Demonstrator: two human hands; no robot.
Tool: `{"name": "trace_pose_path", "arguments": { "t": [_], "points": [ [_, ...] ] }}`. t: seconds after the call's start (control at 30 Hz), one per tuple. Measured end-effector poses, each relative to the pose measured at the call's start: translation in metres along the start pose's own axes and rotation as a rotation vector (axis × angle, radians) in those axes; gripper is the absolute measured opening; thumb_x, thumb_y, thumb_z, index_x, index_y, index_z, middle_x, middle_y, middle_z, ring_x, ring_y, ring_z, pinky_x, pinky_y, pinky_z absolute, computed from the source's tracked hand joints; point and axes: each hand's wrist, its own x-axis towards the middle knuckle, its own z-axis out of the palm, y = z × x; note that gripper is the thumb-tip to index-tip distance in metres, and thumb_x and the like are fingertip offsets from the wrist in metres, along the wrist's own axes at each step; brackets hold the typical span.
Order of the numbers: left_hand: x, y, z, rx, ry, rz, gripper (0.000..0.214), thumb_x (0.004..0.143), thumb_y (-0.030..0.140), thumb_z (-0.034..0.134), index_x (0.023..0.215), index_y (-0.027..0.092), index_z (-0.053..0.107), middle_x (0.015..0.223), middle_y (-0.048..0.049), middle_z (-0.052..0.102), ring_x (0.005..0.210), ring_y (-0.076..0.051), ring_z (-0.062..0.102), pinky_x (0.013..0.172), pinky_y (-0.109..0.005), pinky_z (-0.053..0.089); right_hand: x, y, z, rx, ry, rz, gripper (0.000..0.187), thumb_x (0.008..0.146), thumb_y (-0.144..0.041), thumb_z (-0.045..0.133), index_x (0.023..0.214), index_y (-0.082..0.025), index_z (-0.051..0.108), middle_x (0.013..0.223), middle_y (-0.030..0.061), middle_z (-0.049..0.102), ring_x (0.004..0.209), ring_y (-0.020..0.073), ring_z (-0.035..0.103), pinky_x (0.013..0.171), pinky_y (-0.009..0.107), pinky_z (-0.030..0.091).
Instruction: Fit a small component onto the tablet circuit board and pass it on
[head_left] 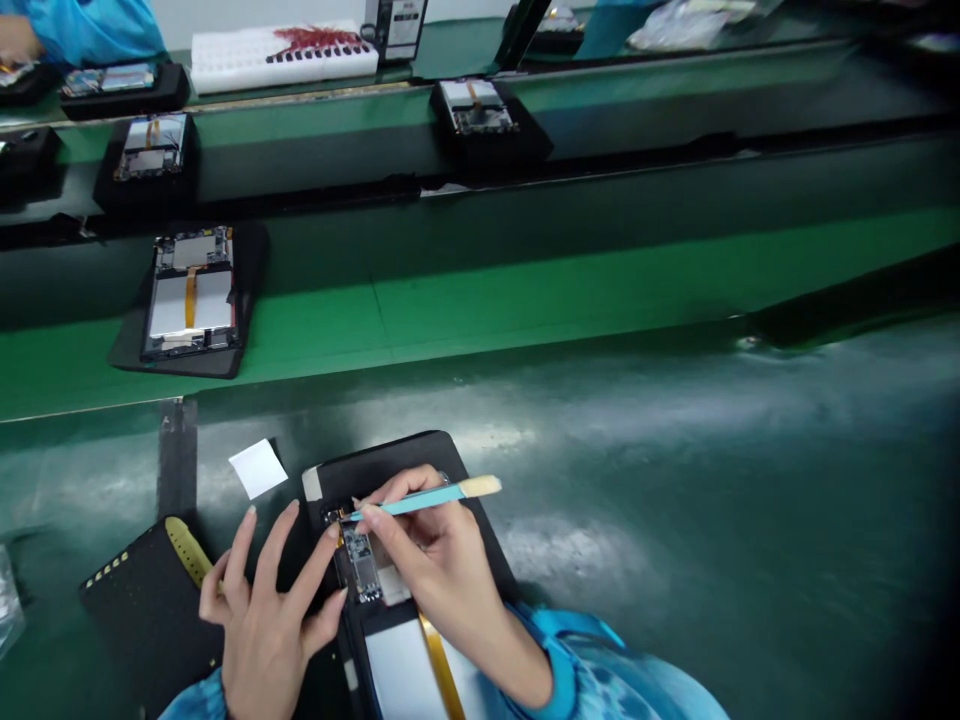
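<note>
The green conveyor belt [525, 300] runs across the view behind the worktop [675, 520] and carries several opened tablets in black trays; the nearest [193, 290] lies at the left with its back cover off, battery and orange ribbon cable exposed. On the worktop, directly in front of the person, a further opened tablet [390, 620] rests in its own black tray [405, 455]. Its back is likewise uncovered, so reassembly is judged not yet complete. The left hand [266, 600] lies spread with fingers apart, steadying the tablet at its left edge. The right hand [435, 560] is clamped around a blue-handled brush [427, 497], its pointed end touching the small circuit board [361, 565] near the top of the tablet. Work on that board appears in progress. A white paper slip [257, 467] lies just beside the tray.
</note>
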Motion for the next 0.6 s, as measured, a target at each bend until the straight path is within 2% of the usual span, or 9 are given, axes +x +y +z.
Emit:
{"name": "trace_pose_path", "arguments": {
  "t": [0.13,0.27,0.33,0.4,0.5,0.6],
  "points": [
    [0.001,-0.001,0.000,-0.011,-0.028,0.025,0.031,0.089,0.028,0.051,0.118,0.034,0.062,0.126,-0.0096,0.051,0.127,-0.039,0.030,0.092,-0.050,0.028,0.001,0.002,0.000,0.015,0.005,0.004,0.011,0.085,-0.025,0.059,0.080,-0.022,0.049,0.074,0.0002,0.058,0.062,0.0144,0.061,0.053,0.026,0.050],
    [0.000,0.000,-0.001,-0.078,-0.065,-0.074,0.030,0.090,0.024,0.049,0.115,0.033,0.062,0.128,-0.0095,0.048,0.129,-0.038,0.030,0.096,-0.055,0.027,0.004,-0.001,0.002,0.073,0.033,0.000,0.014,0.082,-0.027,0.063,0.079,-0.022,0.050,0.074,-0.0004,0.059,0.063,0.0145,0.061,0.057,0.026,0.051],
    [0.001,-0.001,-0.007,-0.171,-0.043,-0.100,0.031,0.091,0.024,0.049,0.118,0.035,0.059,0.129,-0.0081,0.044,0.131,-0.036,0.028,0.099,-0.054,0.028,0.005,-0.006,0.000,0.150,0.066,0.006,0.017,0.080,-0.029,0.067,0.079,-0.022,0.051,0.073,-0.0010,0.059,0.063,0.0145,0.062,0.060,0.026,0.053],
    [0.002,-0.001,-0.017,-0.232,0.039,-0.105,0.038,0.090,0.024,0.052,0.125,0.038,0.052,0.129,-0.0066,0.041,0.132,-0.034,0.028,0.102,-0.052,0.029,0.005,-0.013,-0.006,0.232,0.102,-0.003,0.018,0.080,-0.031,0.069,0.080,-0.023,0.053,0.072,-0.0020,0.060,0.060,0.0139,0.062,0.061,0.028,0.054],
    [0.001,0.000,-0.033,-0.244,0.129,-0.137,0.048,0.088,0.024,0.056,0.132,0.038,0.043,0.126,-0.0061,0.045,0.124,-0.030,0.040,0.099,-0.045,0.037,-0.002,-0.025,-0.021,0.287,0.127,-0.069,0.012,0.085,-0.035,0.065,0.084,-0.025,0.059,0.071,-0.0020,0.059,0.060,0.0150,0.062,0.066,0.032,0.056],
    [-0.013,0.005,-0.036,-0.326,0.018,-0.200,0.042,0.091,0.028,0.050,0.132,0.031,0.043,0.117,-0.0079,0.055,0.106,-0.025,0.055,0.085,-0.037,0.051,-0.019,-0.033,-0.040,0.255,0.071,-0.127,0.013,0.089,-0.039,0.058,0.088,-0.027,0.065,0.068,0.0001,0.059,0.064,0.0192,0.062,0.068,0.037,0.058]
  ]
}}
